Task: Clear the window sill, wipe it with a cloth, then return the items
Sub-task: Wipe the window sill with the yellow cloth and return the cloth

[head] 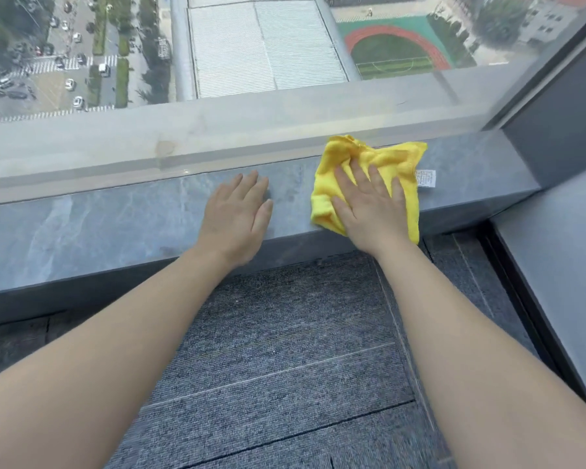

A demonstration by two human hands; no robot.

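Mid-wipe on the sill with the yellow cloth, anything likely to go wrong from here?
1. The yellow cloth is bunched under the flat right hand, so it may smear rather than wipe evenly.
2. Its near corner hangs over the window sill front edge; a pull toward the body could drop it onto the carpet.
3. The left hand rests flat on the sill, likely leaving prints there.
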